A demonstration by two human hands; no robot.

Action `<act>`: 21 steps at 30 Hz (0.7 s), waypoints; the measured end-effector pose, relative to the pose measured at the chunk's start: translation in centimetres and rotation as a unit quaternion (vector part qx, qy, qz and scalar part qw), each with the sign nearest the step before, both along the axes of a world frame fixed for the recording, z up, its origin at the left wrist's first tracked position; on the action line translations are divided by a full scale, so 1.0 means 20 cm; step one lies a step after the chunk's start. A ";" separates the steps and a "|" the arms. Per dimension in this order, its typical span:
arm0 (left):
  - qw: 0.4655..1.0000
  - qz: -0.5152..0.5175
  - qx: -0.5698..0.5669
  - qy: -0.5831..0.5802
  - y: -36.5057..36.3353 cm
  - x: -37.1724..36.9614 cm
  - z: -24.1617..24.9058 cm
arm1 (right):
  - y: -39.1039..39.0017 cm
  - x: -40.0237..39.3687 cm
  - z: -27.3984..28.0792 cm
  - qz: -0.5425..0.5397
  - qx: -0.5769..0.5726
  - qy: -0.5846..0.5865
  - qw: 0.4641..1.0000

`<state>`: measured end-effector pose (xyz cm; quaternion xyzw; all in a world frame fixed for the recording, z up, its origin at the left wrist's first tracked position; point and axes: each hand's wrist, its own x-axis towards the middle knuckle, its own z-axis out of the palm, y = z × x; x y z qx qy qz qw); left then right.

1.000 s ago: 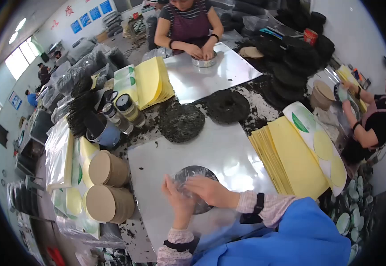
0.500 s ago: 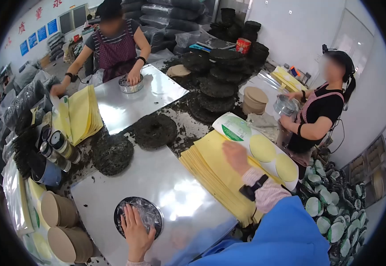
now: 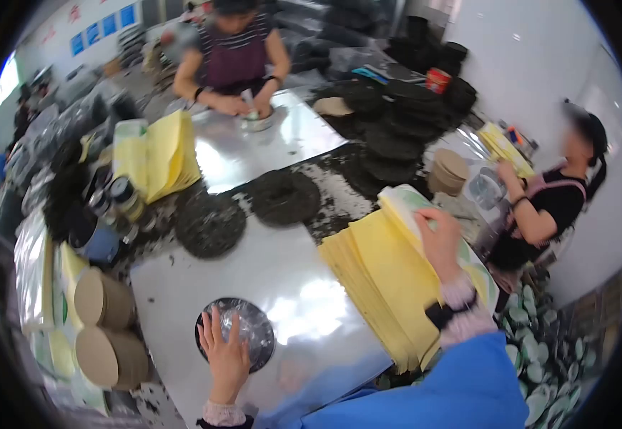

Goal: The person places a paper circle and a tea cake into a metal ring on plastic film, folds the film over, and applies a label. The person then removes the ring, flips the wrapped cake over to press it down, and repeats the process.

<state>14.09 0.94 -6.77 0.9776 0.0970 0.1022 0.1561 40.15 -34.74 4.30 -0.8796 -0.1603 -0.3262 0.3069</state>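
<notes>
L hand [image 3: 226, 355] flat & open, fingers spread on the plastic-wrapped round tin [image 3: 236, 334], near front edge of the steel sheet [image 3: 268, 268] on the bench. R hand [image 3: 440, 239] open, resting on the yellow paper stack [image 3: 390, 275] at sheet's right edge.

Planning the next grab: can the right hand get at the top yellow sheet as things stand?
Probably yes: the right hand already rests on the yellow paper stack, and nothing lies over its top sheet.
</notes>
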 end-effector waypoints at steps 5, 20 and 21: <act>1.000 0.004 0.004 -0.012 0.01 0.01 -0.05 | 0.54 -0.58 -0.06 0.271 0.118 0.262 0.919; 0.959 -0.097 -0.262 -0.045 0.08 -0.06 -0.14 | 1.29 -0.65 -0.66 0.507 0.292 0.537 0.607; 0.980 -0.125 -0.132 -0.081 0.09 -0.04 -0.12 | 1.31 -0.66 -0.67 0.511 0.291 0.533 0.609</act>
